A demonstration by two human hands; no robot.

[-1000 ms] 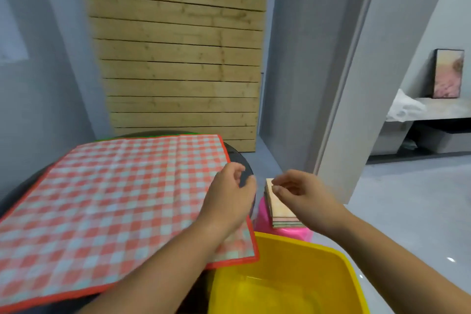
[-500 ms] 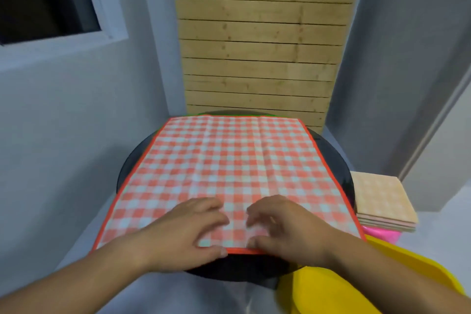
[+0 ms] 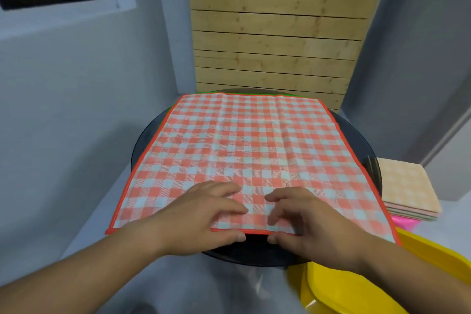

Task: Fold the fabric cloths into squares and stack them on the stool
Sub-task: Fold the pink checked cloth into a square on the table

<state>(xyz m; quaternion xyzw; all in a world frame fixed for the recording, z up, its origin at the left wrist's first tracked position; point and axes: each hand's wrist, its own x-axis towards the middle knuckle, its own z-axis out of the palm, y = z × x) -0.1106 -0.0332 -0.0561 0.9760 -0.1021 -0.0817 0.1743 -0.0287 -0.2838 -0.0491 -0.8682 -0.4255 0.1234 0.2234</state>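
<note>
Along near hem of checked cloth, left hand and right hand both pinching; stool mostly hidden.

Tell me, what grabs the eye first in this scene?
A red-and-white checked cloth lies spread flat over a round dark table, mid-frame. The left hand and right hand pinch its near edge. At right, folded cloths sit stacked on a pink stool, beside a yellow tub.
</note>
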